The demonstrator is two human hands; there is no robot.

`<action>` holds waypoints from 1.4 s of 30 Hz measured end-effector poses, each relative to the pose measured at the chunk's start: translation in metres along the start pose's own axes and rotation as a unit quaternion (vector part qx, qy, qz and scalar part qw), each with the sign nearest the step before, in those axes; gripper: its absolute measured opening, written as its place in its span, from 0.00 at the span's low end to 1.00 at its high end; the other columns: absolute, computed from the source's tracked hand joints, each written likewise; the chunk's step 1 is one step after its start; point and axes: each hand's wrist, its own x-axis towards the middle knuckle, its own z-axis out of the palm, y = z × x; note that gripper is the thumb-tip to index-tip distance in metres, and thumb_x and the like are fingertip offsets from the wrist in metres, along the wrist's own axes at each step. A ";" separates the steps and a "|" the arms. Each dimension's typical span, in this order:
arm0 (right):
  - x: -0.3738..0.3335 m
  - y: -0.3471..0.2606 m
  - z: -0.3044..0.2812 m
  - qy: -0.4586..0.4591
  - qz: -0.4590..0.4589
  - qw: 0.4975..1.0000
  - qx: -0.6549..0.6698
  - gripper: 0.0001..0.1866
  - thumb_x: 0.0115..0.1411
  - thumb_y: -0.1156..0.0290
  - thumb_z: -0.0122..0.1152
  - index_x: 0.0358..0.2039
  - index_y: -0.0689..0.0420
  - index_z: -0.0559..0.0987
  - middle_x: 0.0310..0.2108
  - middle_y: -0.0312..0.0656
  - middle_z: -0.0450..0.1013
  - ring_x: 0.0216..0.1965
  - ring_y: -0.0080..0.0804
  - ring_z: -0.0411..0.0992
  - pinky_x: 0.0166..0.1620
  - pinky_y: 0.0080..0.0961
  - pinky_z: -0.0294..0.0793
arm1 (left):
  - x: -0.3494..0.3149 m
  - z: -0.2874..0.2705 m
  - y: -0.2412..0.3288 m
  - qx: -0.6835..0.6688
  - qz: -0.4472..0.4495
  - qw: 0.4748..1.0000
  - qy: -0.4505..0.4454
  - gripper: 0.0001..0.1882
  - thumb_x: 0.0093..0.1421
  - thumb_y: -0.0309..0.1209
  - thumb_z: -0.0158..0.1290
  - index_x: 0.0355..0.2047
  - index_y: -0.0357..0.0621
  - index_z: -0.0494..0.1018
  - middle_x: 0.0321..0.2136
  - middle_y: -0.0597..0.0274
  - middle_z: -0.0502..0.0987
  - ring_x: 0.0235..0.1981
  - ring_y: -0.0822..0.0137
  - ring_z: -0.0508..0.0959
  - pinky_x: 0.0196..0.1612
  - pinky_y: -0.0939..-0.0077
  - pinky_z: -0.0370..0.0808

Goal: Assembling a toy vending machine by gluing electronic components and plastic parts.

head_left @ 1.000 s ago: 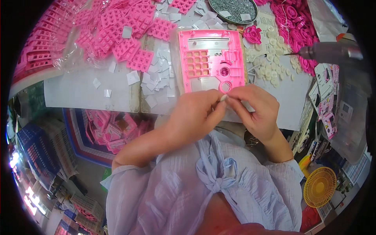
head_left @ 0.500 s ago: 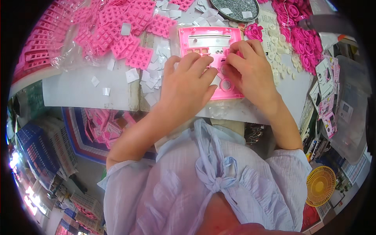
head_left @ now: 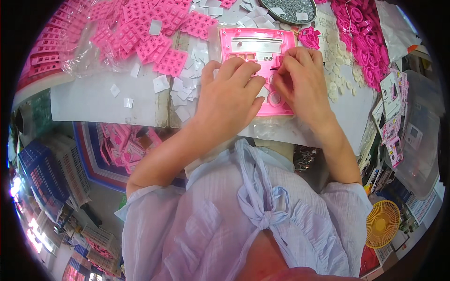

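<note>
Your pink panel (head_left: 266, 74) lies flat on the bench between and under both hands, near edge toward you. Left hand (head_left: 228, 93) is over its left side: fingers apart and bent, tips over the grid of square openings, thumb reaching in over the lower part. That grip is wide; can't tell whether the tips press down or just hover. Right hand (head_left: 303, 86) is over the right side, fingers curled, thumb and index close together by the small black slot. Narrow grip; fingers hide the gap, so can't tell if a small part is pinched there. Pink ring (head_left: 275, 98) at the lower right of the panel sits in view between your two thumbs. Silver strip (head_left: 258, 45) across the far end is uncovered, beyond both hands. Off-white discs (head_left: 333, 86) are just right of your right hand; white squares (head_left: 185, 91) lie left of your left.
</note>
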 end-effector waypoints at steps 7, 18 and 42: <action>-0.003 -0.013 0.006 0.034 0.085 0.996 0.003 0.13 0.48 0.79 0.69 0.34 0.59 0.76 0.42 0.46 0.71 0.45 0.48 0.66 0.52 0.40 0.66 | 0.001 0.002 0.000 -0.002 0.001 1.000 0.000 0.16 0.54 0.36 0.62 0.44 0.49 0.78 0.50 0.65 0.75 0.55 0.59 0.71 0.56 0.55 0.59; 0.016 0.093 -0.144 0.454 -0.054 0.801 0.387 0.09 0.55 0.80 0.67 0.36 0.61 0.78 0.39 0.44 0.76 0.41 0.30 0.74 0.49 0.25 0.74 | 0.022 -0.026 -0.005 -0.090 0.026 0.996 0.010 0.17 0.56 0.30 0.62 0.46 0.44 0.79 0.48 0.59 0.78 0.51 0.54 0.75 0.54 0.57 0.68; 0.058 0.042 -0.113 -0.011 -0.190 0.703 0.685 0.25 0.67 0.61 0.46 0.63 0.53 0.70 0.25 0.26 0.65 0.27 0.16 0.60 0.39 0.24 0.63 | 0.077 -0.018 -0.005 -0.117 0.147 0.978 0.090 0.04 0.56 0.26 0.63 0.27 0.46 0.78 0.21 0.67 0.75 0.22 0.66 0.73 0.37 0.68 0.63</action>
